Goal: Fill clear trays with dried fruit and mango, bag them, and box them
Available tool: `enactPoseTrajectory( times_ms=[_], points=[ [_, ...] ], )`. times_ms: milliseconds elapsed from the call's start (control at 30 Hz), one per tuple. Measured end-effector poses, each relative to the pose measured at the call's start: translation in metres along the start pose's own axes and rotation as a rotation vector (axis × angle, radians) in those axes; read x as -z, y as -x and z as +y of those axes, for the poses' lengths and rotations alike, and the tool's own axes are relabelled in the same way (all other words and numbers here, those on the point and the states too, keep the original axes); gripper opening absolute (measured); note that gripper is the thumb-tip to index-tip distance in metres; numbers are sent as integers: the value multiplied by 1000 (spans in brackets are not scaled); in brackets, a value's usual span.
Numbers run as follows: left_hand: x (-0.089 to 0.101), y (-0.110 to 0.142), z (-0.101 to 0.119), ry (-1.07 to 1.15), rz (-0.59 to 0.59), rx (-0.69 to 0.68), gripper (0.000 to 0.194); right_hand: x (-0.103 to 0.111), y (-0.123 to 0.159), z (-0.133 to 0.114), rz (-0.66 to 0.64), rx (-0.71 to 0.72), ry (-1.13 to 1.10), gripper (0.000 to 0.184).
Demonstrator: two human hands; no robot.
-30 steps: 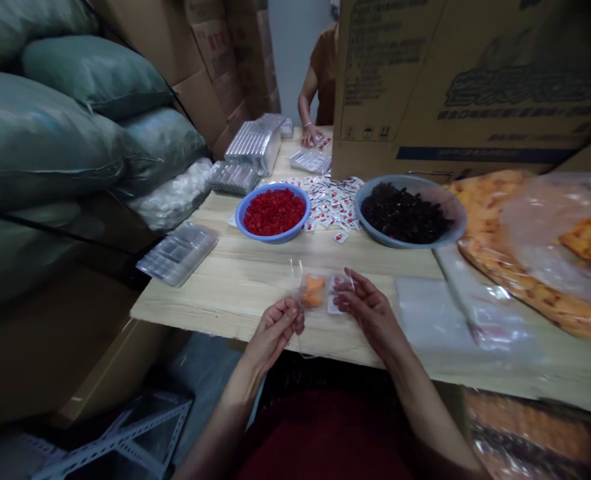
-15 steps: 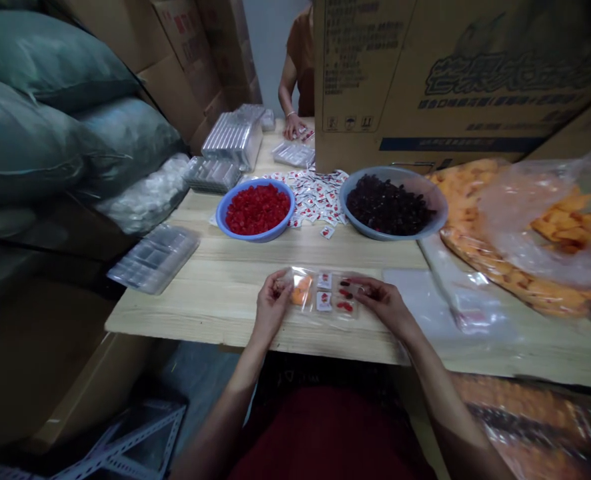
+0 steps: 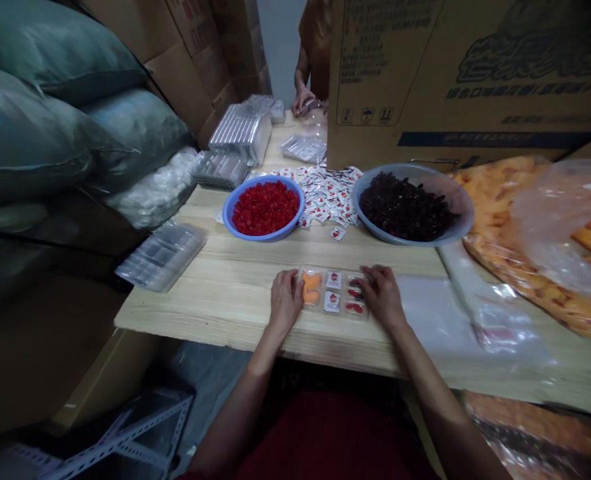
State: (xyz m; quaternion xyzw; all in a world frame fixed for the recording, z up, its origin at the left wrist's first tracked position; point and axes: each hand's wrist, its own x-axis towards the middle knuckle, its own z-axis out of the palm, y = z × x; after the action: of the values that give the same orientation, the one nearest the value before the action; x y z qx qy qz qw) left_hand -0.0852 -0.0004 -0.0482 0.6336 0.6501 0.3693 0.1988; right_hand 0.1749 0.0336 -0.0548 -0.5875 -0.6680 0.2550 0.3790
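Through my feed from the head camera I have the clear compartment tray (image 3: 322, 293) flat on the wooden counter (image 3: 215, 280), with my left hand (image 3: 286, 297) touching its left end beside the orange pieces (image 3: 311, 288) and my right hand (image 3: 381, 293) at its right end, fingers over the dark and red pieces (image 3: 354, 308) (whether either grip is clamped on the rim or merely resting there, I cannot tell). Between these, two printed sachets (image 3: 332, 302) fill the middle, one above the other, and beyond lie the blue bowl (image 3: 228, 223) of red pieces and the wider bowl (image 3: 464, 215) of dark ones.
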Motion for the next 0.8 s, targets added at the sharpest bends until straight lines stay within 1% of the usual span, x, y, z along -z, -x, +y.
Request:
enactPoseTrajectory(
  times_ms=[100, 200, 267, 300, 367, 433, 500, 567, 633, 667, 700, 733, 800],
  points=[
    [-2, -9, 2, -34, -32, 33, 22, -1, 1, -3, -53, -21, 49, 40],
    [-4, -19, 5, -54, -56, 62, 17, -3, 3, -3, -39, -50, 37, 42],
    [-6, -20, 7, 18, -79, 83, 19, -3, 6, 0, -20, -99, -11, 46],
    [-7, -17, 8, 92, -98, 105, 21, -3, 9, 2, -13, -130, -48, 49],
    [-10, -8, 12, 328, -136, 202, 25, -1, 18, 4, 4, -199, -167, 53],
    [-11, 4, 16, 638, -181, 353, 39, 4, 29, 2, 27, -270, -353, 57],
    [-10, 15, 23, 908, -182, 488, 57, 12, 43, -5, 59, -352, -581, 65],
    [-6, 22, 32, 1052, -139, 549, 66, 20, 57, -16, 34, -435, -779, 72],
    [1, 26, 42, 1096, -101, 562, 66, 27, 69, -26, -68, -518, -911, 65],
    [4, 27, 47, 1102, -110, 568, 63, 30, 74, -31, -116, -552, -955, 58],
    [7, 28, 52, 1108, -145, 580, 59, 33, 79, -35, -143, -579, -985, 51],
    [10, 29, 56, 1117, -210, 601, 54, 35, 82, -38, -151, -599, -1003, 45],
    [16, 34, 60, 1146, -389, 667, 46, 38, 86, -43, -132, -618, -1011, 38]
  ],
)
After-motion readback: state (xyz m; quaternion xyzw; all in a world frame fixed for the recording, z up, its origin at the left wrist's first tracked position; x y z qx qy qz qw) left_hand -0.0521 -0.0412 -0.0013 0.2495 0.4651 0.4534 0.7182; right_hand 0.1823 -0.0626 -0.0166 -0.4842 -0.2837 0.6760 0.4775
